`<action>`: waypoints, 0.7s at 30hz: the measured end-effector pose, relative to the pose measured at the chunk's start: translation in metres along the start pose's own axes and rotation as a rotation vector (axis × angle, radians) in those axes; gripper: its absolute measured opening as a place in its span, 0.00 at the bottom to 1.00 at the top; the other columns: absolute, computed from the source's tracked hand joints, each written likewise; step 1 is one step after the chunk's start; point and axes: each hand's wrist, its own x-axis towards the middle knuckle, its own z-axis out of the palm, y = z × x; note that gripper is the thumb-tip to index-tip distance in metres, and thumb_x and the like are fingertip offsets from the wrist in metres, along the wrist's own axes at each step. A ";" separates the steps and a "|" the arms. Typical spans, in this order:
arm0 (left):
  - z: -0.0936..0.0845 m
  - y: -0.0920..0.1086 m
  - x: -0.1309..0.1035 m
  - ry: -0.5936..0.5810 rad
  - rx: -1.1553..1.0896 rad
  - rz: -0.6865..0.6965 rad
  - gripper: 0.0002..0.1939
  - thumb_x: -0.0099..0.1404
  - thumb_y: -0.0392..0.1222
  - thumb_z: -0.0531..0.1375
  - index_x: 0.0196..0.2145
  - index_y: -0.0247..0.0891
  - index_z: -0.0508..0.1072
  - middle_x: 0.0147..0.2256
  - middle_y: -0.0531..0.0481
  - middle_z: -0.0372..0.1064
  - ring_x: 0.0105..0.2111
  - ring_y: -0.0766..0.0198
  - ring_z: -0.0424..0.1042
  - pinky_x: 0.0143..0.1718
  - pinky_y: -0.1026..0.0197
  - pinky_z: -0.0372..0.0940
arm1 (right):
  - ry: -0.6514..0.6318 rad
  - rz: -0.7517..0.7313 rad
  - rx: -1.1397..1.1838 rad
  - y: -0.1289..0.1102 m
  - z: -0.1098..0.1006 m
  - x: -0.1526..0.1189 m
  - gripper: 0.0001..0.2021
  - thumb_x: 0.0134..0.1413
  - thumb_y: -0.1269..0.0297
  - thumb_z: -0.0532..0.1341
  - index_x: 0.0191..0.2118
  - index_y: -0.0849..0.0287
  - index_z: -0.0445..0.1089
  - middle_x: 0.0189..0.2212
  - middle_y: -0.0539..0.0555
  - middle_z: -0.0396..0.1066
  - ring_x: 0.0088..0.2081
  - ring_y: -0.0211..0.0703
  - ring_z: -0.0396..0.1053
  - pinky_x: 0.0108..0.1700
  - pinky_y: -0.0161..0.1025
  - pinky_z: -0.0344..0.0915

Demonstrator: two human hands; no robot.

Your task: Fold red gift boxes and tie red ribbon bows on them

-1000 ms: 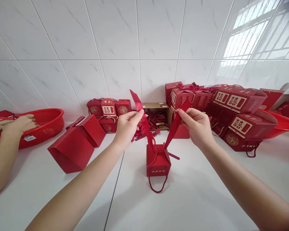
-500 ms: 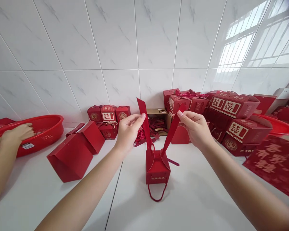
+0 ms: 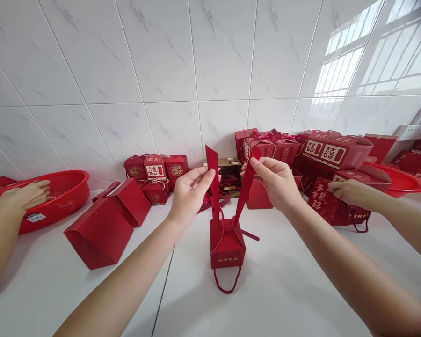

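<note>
On the white table (image 3: 273, 299), the small red gift box (image 3: 228, 248) sits upright, below and between the left hand (image 3: 190, 192) and the right hand (image 3: 278, 183), about equally near each. Both, thumbs uppermost, pinch one tail each of the red ribbon (image 3: 244, 191), rising lengthwise from the box top in a narrow V.

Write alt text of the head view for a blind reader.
A person's left grip and right grip each pinch a raised length of flat red fabric ribbon rising from a small red cardboard box with a twisted red cord handle. More red cardboard boxes stand behind; co-workers' hands appear at either side, one at a round red plastic basket.
</note>
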 end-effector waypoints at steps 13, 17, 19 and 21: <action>0.007 0.012 0.000 -0.239 0.128 -0.173 0.22 0.54 0.39 0.69 0.40 0.43 0.61 0.26 0.55 0.75 0.26 0.60 0.78 0.30 0.62 0.70 | -0.440 0.127 0.175 0.016 0.016 -0.015 0.10 0.52 0.65 0.62 0.40 0.59 0.76 0.18 0.43 0.57 0.20 0.30 0.51 0.23 0.32 0.50; -0.001 0.011 -0.004 -0.392 0.117 -0.252 0.18 0.58 0.38 0.67 0.43 0.42 0.65 0.29 0.51 0.76 0.30 0.58 0.78 0.32 0.60 0.70 | -0.441 0.065 0.139 0.028 0.010 -0.021 0.09 0.58 0.60 0.61 0.40 0.55 0.77 0.22 0.45 0.62 0.22 0.32 0.55 0.26 0.33 0.55; -0.004 0.010 -0.006 -0.472 0.065 -0.327 0.15 0.59 0.39 0.65 0.44 0.41 0.67 0.29 0.49 0.76 0.31 0.56 0.78 0.31 0.59 0.69 | -0.439 -0.007 0.058 0.029 0.006 -0.023 0.09 0.61 0.59 0.60 0.39 0.54 0.77 0.26 0.48 0.66 0.24 0.33 0.59 0.27 0.34 0.59; -0.007 0.009 -0.006 -0.452 0.007 -0.382 0.14 0.59 0.37 0.64 0.43 0.41 0.69 0.27 0.50 0.74 0.29 0.56 0.77 0.29 0.60 0.68 | -0.444 -0.130 -0.072 0.029 0.003 -0.023 0.09 0.62 0.61 0.58 0.39 0.53 0.76 0.32 0.51 0.69 0.30 0.37 0.66 0.33 0.37 0.65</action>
